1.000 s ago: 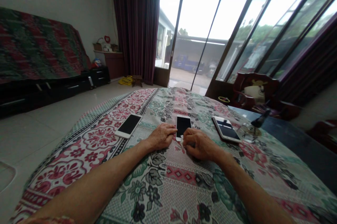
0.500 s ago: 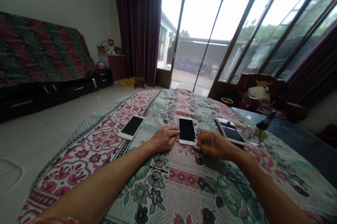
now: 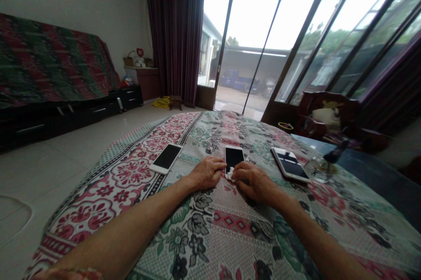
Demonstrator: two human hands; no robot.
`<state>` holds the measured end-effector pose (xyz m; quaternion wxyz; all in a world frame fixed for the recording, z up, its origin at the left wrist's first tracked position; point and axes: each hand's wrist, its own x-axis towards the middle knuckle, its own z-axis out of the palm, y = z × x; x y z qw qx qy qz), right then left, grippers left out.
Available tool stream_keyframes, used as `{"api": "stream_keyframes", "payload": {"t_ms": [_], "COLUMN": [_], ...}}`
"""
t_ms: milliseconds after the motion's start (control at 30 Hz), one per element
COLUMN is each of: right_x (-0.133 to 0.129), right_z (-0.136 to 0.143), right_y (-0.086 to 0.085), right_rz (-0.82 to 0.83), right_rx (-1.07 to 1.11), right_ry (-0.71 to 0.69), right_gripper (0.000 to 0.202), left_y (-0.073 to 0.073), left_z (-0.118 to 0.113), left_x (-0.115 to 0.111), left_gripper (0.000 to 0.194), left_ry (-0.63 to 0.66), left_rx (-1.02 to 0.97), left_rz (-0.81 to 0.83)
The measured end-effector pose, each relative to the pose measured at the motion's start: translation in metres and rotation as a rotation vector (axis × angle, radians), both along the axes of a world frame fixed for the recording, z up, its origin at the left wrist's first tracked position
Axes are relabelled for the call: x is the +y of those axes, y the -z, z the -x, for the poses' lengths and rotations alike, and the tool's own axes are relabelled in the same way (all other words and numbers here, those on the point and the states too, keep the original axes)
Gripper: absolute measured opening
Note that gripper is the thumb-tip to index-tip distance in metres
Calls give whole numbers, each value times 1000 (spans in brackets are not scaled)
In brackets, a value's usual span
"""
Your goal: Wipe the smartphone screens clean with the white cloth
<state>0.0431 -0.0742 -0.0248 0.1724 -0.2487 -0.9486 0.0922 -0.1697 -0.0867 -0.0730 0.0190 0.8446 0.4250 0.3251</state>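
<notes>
A white smartphone [image 3: 234,156] with a dark screen lies face up on the patterned tablecloth [image 3: 230,223], between my hands. My left hand [image 3: 207,172] rests flat to its left, fingers stretched out and fingertips at the phone's left edge. With closed fingers, my right hand [image 3: 255,181] presses a crumpled white tissue [image 3: 230,173] on the lower end of the screen and covers the phone's lower right corner. Another white smartphone [image 3: 167,158] lies off to the left. On the right, a larger white device [image 3: 290,164] with reflections in its screen lies on something dark-edged.
A clear glass container [image 3: 318,169] with a dark object leaning over it stands at the right. Beyond it are a dark glossy surface [image 3: 365,175] and a wooden chair [image 3: 311,115]. The round table's edge curves down at the left, above a tiled floor [image 3: 75,153].
My right hand has moved left from the phone's lower right corner onto its lower screen, bringing the tissue with it. My left hand has stayed at the phone's left edge.
</notes>
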Motion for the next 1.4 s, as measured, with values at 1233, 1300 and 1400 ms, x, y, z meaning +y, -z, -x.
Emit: {"api": "stream_keyframes", "payload": {"t_ms": [1233, 1300, 1400], "right_x": [-1, -10, -13], "right_z": [2, 11, 16], "right_y": [9, 9, 10], "right_rz": [-178, -175, -156], "right_rx": [-6, -1, -18], "right_ry": [257, 194, 167], "right_gripper": [25, 25, 25], "left_y": [4, 4, 3], "left_z": [-1, -1, 0], "left_x": [2, 1, 0], "left_gripper": [35, 35, 32], "left_ry": [-19, -19, 0], "left_rx": [-48, -49, -54], "left_rz": [-17, -13, -14]}}
